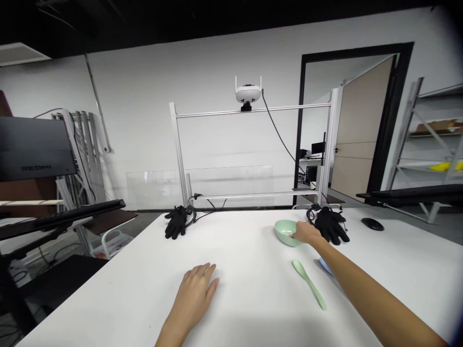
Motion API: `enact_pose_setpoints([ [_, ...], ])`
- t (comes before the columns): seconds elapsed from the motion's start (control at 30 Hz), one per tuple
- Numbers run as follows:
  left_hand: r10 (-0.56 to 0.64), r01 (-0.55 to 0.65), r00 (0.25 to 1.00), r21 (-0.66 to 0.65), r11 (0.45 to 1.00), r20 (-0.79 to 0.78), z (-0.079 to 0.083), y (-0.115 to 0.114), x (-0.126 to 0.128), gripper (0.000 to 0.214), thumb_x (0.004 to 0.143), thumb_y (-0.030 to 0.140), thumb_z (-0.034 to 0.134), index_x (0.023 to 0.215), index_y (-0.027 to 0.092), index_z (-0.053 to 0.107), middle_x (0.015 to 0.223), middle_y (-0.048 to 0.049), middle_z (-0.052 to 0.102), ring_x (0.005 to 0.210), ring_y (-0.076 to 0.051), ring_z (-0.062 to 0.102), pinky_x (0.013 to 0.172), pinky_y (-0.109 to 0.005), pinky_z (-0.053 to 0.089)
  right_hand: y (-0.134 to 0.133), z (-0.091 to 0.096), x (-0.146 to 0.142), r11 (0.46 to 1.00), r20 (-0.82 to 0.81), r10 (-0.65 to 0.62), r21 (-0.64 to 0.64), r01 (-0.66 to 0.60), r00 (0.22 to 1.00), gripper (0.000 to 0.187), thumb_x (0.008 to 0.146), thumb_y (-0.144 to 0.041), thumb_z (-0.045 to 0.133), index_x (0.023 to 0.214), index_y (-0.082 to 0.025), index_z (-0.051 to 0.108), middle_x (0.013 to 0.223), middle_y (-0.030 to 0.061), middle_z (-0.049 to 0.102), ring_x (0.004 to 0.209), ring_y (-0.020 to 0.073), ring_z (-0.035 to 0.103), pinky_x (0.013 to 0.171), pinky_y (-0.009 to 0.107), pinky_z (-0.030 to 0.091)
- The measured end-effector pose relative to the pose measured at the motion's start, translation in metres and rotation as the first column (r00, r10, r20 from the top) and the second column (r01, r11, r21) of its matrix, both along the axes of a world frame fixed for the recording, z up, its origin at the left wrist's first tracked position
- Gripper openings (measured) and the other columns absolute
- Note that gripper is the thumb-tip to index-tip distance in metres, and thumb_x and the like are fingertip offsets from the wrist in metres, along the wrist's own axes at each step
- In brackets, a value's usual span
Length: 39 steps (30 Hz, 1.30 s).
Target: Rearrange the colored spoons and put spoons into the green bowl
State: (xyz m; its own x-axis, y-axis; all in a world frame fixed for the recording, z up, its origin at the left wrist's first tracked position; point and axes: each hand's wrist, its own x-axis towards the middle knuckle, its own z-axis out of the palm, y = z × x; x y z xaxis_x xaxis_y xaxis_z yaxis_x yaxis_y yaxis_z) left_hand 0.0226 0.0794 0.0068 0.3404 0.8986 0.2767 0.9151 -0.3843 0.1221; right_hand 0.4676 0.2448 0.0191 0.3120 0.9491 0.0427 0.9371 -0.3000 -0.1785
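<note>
Right of centre, our right hand (306, 233) grips one green bowl (283, 227) near one green spoon (307, 280); lower left of centre, our left hand (195, 291) is loosely open.

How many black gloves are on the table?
2: one black glove at the far left of the white table, another just right of the right hand, which grips the green bowl.
</note>
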Motion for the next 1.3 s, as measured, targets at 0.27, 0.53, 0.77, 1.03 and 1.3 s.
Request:
enact_pose_setpoints([
  [0.27,0.011,-0.012,1.000,-0.020,1.000,-0.013,0.001,-0.002,0.002,0.049,0.106,0.040,0.036,0.144,0.019,0.058,0.147,-0.0117,0.062,0.135,-0.030,0.057,0.110,-0.049,0.045,0.003,0.000,0.003,0.998,-0.013,-0.047,-0.046,0.046,0.999,0.059,0.076,-0.038,0.076,0.128,-0.010,0.069,0.128,0.0267,0.067,0.117,0.0374,0.067,0.088,0.042,0.055],
  [0.53,0.007,-0.007,1.000,-0.009,1.000,-0.001,0.001,-0.001,0.001,0.048,0.106,0.040,0.037,0.144,0.021,0.059,0.146,-0.0111,0.063,0.134,-0.030,0.058,0.109,-0.049,0.046,0.001,0.003,0.002,0.998,-0.014,-0.046,-0.051,0.045,0.999,0.064,0.074,-0.043,0.077,0.128,-0.010,0.068,0.128,0.0265,0.067,0.117,0.0376,0.067,0.087,0.041,0.054],
  [0.77,0.011,-0.012,1.000,-0.006,1.000,-0.015,0.001,0.000,0.000,0.048,0.106,0.040,0.036,0.144,0.020,0.059,0.147,-0.0113,0.062,0.135,-0.030,0.057,0.111,-0.049,0.045,-0.018,0.017,-0.004,0.999,0.001,-0.033,0.007,0.033,0.999,0.053,0.087,-0.047,0.061,0.122,-0.008,0.070,0.122,0.0259,0.069,0.113,0.0369,0.068,0.085,0.041,0.053],
  [1.03,0.007,-0.007,1.000,-0.008,1.000,-0.012,0.007,-0.001,0.003,0.048,0.106,0.039,0.036,0.144,0.020,0.059,0.147,-0.0119,0.062,0.136,-0.030,0.056,0.111,-0.050,0.044,-0.086,0.041,-0.008,0.984,0.024,0.047,0.169,-0.050,0.999,0.058,0.097,-0.059,0.037,0.114,-0.018,0.074,0.113,0.0197,0.073,0.104,0.0367,0.070,0.079,0.041,0.051],
  [1.3,-0.005,0.005,1.000,-0.015,1.000,-0.025,0.009,-0.003,0.008,0.050,0.106,0.039,0.035,0.145,0.017,0.057,0.149,-0.0124,0.060,0.137,-0.031,0.055,0.111,-0.050,0.043,-0.137,0.022,-0.011,0.927,0.030,0.165,0.337,-0.165,0.986,0.059,0.099,-0.055,0.036,0.131,-0.015,0.065,0.132,0.0170,0.068,0.115,0.0335,0.066,0.087,0.039,0.052],
])
